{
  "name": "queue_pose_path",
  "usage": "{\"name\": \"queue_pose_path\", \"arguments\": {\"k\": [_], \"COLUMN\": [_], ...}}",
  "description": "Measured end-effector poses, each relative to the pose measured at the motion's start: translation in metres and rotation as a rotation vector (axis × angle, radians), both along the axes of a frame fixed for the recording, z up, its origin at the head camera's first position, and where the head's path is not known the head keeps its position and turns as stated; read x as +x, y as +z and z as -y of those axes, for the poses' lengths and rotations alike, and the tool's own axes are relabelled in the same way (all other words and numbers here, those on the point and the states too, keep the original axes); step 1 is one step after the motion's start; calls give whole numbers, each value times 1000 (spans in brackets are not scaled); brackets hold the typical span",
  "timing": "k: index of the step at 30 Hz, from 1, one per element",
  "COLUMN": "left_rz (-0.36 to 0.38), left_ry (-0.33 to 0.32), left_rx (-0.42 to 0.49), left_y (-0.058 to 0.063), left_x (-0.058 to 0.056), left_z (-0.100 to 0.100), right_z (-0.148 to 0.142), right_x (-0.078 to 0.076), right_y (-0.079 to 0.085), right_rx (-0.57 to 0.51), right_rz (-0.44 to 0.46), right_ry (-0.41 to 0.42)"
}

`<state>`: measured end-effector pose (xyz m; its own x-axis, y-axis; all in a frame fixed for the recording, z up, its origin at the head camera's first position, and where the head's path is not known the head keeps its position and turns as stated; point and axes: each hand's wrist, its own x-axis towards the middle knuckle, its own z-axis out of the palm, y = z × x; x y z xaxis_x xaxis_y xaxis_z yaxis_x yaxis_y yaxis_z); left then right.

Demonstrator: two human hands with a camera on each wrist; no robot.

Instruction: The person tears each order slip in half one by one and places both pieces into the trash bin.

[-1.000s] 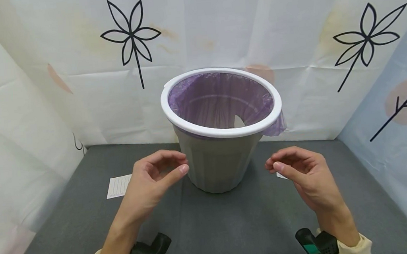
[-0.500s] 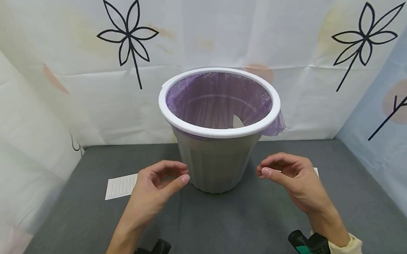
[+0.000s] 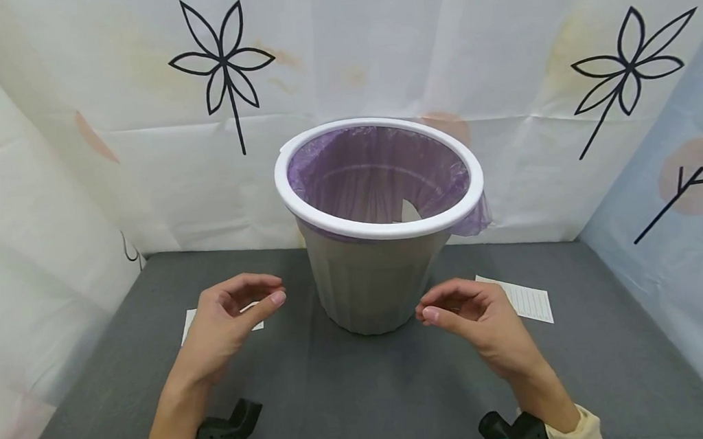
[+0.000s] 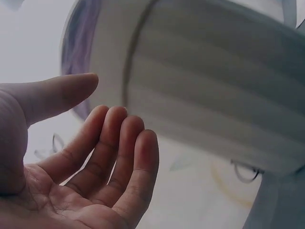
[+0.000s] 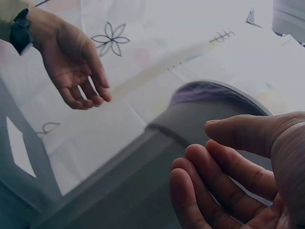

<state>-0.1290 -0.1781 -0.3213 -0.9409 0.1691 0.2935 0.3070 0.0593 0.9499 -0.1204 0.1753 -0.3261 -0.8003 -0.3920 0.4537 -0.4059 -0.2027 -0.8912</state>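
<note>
A grey-beige waste bin (image 3: 369,287) with a white rim ring stands upright at the middle of the table. Inside it hangs a purple plastic liner (image 3: 378,166), and part of it sticks out below the rim at the right. My left hand (image 3: 220,326) hovers to the left of the bin, thumb and fingers loosely curved and apart. Right of the bin's base, my right hand (image 3: 480,319) is held in a similar loose curve. Both wrist views show nothing between the fingers of my left hand (image 4: 105,162) or right hand (image 5: 228,176).
A lined white paper slip (image 3: 189,320) lies behind my left hand, partly covered by it. Another lined slip (image 3: 528,301) lies beyond my right hand. A pale patch (image 3: 409,211) shows inside the bin. Printed white cloth (image 3: 200,183) walls the grey table (image 3: 365,397) at back and sides.
My right hand has moved left toward the bin and slightly down, uncovering the right slip. My left hand has dipped, then shifted left away from the bin. The bin stays in place.
</note>
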Motion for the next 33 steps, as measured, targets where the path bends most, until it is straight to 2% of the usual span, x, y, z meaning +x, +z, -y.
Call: {"name": "queue_pose_path", "arguments": {"k": [2, 9, 14, 18, 23, 28, 33], "left_rz": [5, -5, 32, 116, 191, 244, 307], "left_ry": [29, 98, 219, 352, 440, 529, 630], "left_rx": [5, 134, 137, 35, -99, -169, -238], "left_y": [1, -2, -14, -30, -56, -83, -99], "left_x": [-1, -3, -8, -15, -26, -36, -40], "left_z": [10, 44, 71, 92, 110, 120, 122], "right_z": [9, 54, 100, 138, 181, 219, 248], "right_x": [1, -1, -12, -24, -45, -66, -81], "right_y": [-1, -13, -26, -33, -46, -64, -80], "right_rx": [2, 42, 76, 108, 151, 214, 332], "right_rz": [18, 117, 190, 243, 271, 255, 210], "right_ry": [25, 85, 109, 126, 110, 1, -127]}}
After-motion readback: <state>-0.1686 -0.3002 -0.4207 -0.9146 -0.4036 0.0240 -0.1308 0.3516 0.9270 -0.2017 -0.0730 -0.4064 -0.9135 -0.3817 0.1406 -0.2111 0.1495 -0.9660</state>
